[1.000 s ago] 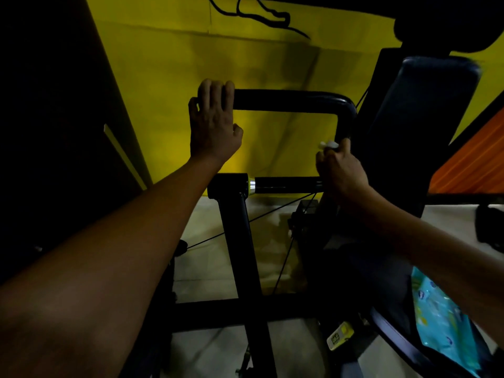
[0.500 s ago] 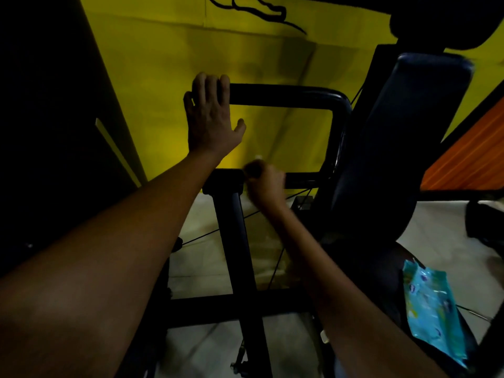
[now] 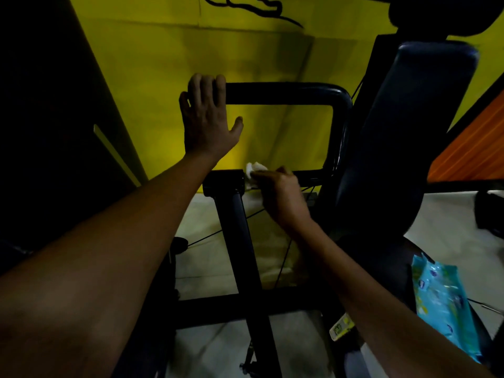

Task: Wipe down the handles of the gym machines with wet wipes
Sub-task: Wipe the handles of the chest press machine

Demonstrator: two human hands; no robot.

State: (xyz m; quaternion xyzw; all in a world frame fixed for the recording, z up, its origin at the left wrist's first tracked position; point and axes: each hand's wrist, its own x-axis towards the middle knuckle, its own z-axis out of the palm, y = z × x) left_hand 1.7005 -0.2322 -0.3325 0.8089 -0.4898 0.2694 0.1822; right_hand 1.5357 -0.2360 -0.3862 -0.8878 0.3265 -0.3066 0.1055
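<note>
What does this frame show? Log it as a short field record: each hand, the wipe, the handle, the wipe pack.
left hand: fingers hooked over the left end of the upper bar, thumb free
right hand: holds the white wipe against the lower handle
wipe position: at the handle's left end, beside the post joint
wipe pack: blue packet lying at lower right, apart from both hands
back pad: dark, right of the bars
lighting: dim; handle surface detail unclear
</note>
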